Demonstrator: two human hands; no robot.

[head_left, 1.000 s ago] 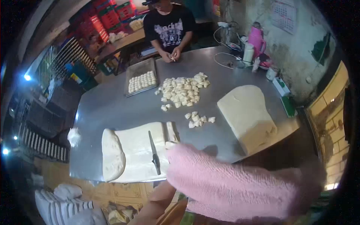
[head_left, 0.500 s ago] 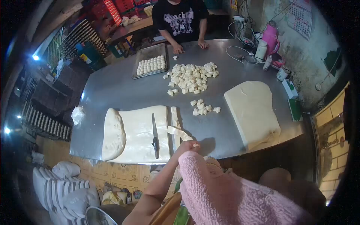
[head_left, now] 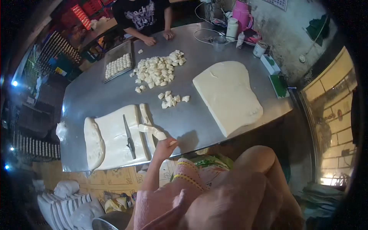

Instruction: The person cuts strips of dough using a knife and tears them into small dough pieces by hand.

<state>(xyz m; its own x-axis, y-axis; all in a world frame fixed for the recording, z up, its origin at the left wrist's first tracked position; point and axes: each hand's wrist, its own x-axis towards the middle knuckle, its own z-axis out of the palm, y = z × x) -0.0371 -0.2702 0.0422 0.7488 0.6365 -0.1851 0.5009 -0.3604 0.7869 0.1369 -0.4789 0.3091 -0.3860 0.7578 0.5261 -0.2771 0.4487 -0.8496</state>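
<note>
My left hand [head_left: 165, 149] is closed at the table's front edge, with a small bit of pale dough [head_left: 173, 142] showing at its fingers. A twisted end of a dough strip [head_left: 152, 131] lies just beyond it. Left of the strip is a folded dough slab [head_left: 111, 132] with a long dark-handled knife [head_left: 128, 136] resting on top. My right arm is bent up close to the camera; the right hand is blurred low in view, near a pink towel [head_left: 147, 207], and its fingers cannot be made out.
Cut dough pieces [head_left: 155, 71] are heaped mid-table, with a smaller group [head_left: 170, 99] nearer. A large dough slab [head_left: 230, 96] lies to the right. A tray of dough balls [head_left: 119, 66] and a co-worker's hands [head_left: 149, 40] are at the far side. A pink flask [head_left: 241, 15] stands by the wall.
The view has turned right, so the table contents sit further left. The pink towel has dropped lower, and my bent right arm has come into sight. My left hand stays by the dough strip.
</note>
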